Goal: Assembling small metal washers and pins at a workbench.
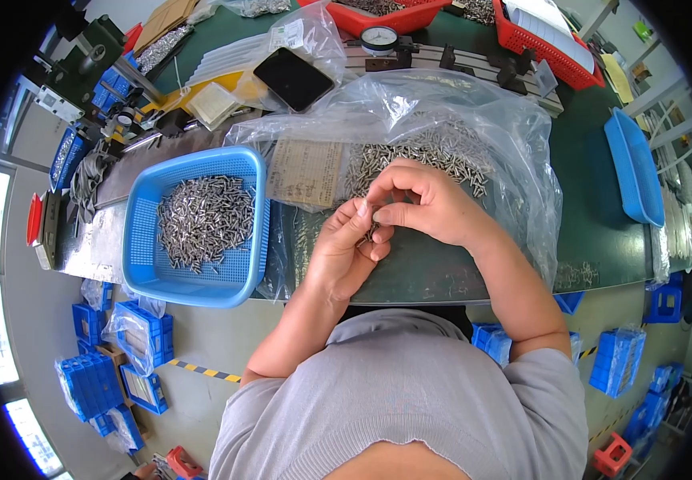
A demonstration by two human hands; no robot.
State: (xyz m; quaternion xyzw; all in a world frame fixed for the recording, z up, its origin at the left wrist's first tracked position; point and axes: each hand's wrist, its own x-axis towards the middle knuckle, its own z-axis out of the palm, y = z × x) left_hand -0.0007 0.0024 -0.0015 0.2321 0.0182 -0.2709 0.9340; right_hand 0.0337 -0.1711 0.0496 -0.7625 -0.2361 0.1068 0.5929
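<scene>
No wording legible. Brown card (306, 172) ahead-left of left hand (344, 248): rows of dark writing, too small to read. White label (287, 34) on clear bag (327, 42), well ahead of left hand: print unreadable. Dial gauge (379, 38) well ahead of right hand (430, 204): face markings, too tiny. Green tabletop (458, 276), right of right hand: pale scrawl (579, 275), unclear.

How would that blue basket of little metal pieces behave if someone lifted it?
The blue basket would probably feel heavy for its size, given the heaped metal pieces. Its moulded rim suggests fairly stiff plastic. Loose pieces would likely slide if it tilted.
</scene>
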